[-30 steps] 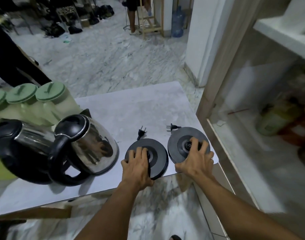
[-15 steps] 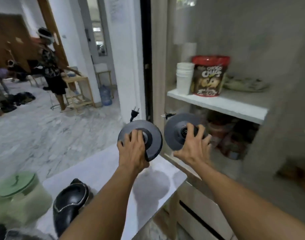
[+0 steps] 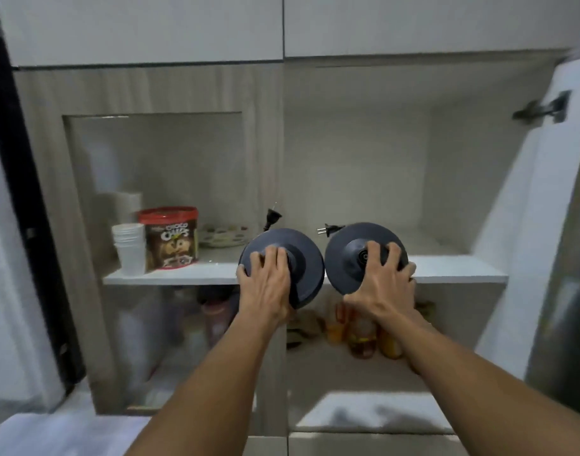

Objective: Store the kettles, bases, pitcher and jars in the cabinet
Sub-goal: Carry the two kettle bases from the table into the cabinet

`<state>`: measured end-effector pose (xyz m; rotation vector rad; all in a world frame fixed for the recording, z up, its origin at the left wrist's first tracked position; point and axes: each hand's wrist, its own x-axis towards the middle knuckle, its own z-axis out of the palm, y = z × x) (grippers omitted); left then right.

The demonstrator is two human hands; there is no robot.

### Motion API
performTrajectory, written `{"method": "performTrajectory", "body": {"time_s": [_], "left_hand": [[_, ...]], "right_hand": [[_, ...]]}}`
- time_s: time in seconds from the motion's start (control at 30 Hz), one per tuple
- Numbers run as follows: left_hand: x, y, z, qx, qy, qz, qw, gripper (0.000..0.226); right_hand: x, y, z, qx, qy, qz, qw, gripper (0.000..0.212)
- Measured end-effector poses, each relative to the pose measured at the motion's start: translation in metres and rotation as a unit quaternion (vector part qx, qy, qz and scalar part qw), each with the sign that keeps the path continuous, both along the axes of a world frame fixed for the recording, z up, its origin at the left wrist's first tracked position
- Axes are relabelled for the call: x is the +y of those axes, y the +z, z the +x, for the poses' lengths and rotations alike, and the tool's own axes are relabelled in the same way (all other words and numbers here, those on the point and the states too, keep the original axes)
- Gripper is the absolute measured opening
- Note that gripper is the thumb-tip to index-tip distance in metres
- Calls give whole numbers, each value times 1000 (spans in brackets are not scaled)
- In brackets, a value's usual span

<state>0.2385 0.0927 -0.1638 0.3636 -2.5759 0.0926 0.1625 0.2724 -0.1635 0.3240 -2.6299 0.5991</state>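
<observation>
I face the open cabinet (image 3: 348,77). My left hand (image 3: 265,284) grips a round dark grey kettle base (image 3: 302,258), held upright in the air at the front edge of the white middle shelf (image 3: 459,274). My right hand (image 3: 384,284) grips a second kettle base (image 3: 344,255) just to the right of the first. Each base has a short black plug (image 3: 272,217) sticking up from its top edge; the right one's plug (image 3: 328,229) points left. Kettles, pitcher and jars are out of view.
On the shelf's left part stand a stack of white cups (image 3: 129,248), a red-lidded Choco Chips tub (image 3: 170,238) and a patterned plate (image 3: 224,235). Bottles and jars (image 3: 361,334) fill the lower compartment. The cabinet door (image 3: 528,225) stands open at right.
I lifted both bases off the table, and my view turned right and up from the table to face the cabinet. The bases now hover at the middle shelf.
</observation>
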Motion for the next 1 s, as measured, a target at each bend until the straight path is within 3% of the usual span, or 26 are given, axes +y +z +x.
{"method": "performTrajectory", "body": {"time_s": [0.2, 0.37, 0.53, 0.67, 0.77, 1.0], "left_hand": [[58, 10, -100, -49, -81, -6, 995, 99], [74, 14, -191, -102, -68, 20, 992, 111], [70, 10, -285, -203, -34, 107, 973, 119], [54, 0, -344, -281, -9, 203, 938, 126], [45, -8, -374, -281, 1, 220, 934, 127], [31, -25, -408, -242, -13, 255, 936, 128]], "right_hand": [[66, 9, -74, -23, -65, 3, 998, 98], [83, 7, -168, -68, -61, 28, 995, 104], [87, 4, -273, -176, -45, 92, 979, 126], [80, -1, -339, -272, 16, 84, 958, 126], [73, -1, -369, -312, 40, 91, 945, 125], [66, -2, -395, -306, 31, 106, 946, 127]]}}
